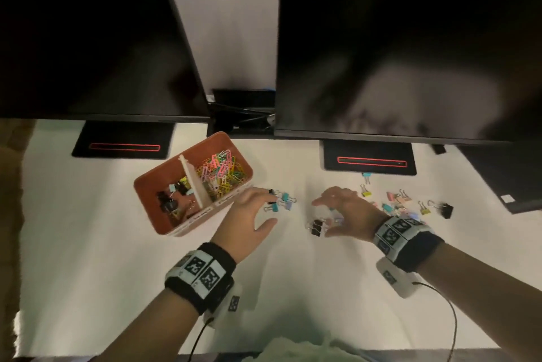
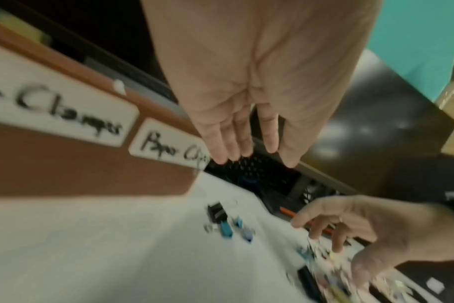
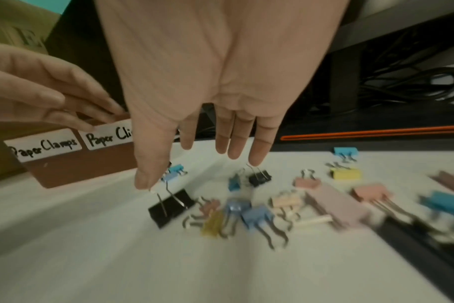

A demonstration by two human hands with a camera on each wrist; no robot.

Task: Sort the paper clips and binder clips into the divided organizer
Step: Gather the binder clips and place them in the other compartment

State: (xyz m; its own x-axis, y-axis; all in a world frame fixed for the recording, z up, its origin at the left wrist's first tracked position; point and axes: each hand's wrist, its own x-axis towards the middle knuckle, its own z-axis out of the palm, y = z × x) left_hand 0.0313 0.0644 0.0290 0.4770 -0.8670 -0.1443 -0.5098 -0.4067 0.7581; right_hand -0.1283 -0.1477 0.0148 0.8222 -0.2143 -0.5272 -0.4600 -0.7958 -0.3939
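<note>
The orange-brown organizer (image 1: 146,185) stands left of centre, split by a white divider. Binder clips lie in its left part, coloured paper clips (image 1: 218,171) in its right part. My left hand (image 1: 271,210) hovers open and empty beside the organizer's near right corner, over a small cluster of black, teal and lavender binder clips (image 1: 281,200). My right hand (image 1: 321,218) is open too, fingers spread above more binder clips. Its thumb (image 3: 143,180) is just over the wire handles of a large black binder clip (image 3: 171,207). Several pastel binder clips (image 1: 404,200) lie scattered to the right.
Two dark monitors (image 1: 396,53) on black stands (image 1: 369,159) fill the back of the white table, with cables between them. A black device (image 1: 510,180) sits at the far right. The organizer's front wall (image 3: 86,170) carries the labels "Paper Clamps" and "Paper Clips".
</note>
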